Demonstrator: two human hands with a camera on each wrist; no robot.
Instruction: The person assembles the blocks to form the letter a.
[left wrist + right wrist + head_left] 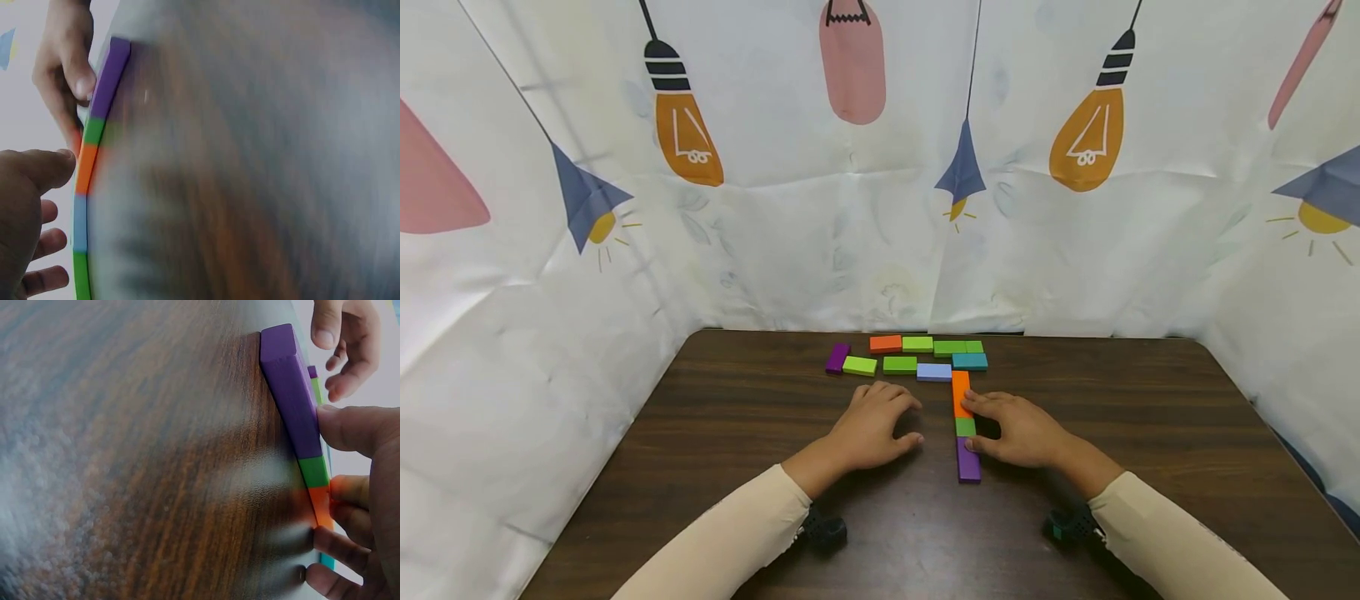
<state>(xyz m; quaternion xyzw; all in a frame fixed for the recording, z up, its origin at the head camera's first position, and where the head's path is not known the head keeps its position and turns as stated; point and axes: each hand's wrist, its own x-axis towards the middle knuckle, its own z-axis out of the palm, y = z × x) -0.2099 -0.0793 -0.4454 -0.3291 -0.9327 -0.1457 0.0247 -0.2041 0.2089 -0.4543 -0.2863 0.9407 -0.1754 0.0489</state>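
A column of flat blocks runs toward the person: an orange block (pixel 960 394), a short green block (pixel 966 427) and a purple block (pixel 968 461), end to end. My right hand (pixel 1022 429) touches this column from the right, its thumb at the purple block and a fingertip on the orange one. To the left of the column, my left hand (pixel 872 425) hovers with spread, loosely bent fingers and holds nothing. Beyond it lie a light blue block (pixel 934 372), a green block (pixel 900 365) and a teal block (pixel 970 362).
Farther left lie a lime block (pixel 860 366) and a slanted purple block (pixel 838 358). Behind them a row holds a red-orange block (pixel 886 343), a lime block (pixel 917 344) and green blocks (pixel 950 348). A printed cloth (pixel 865 250) stands behind the dark wooden table (pixel 715 417).
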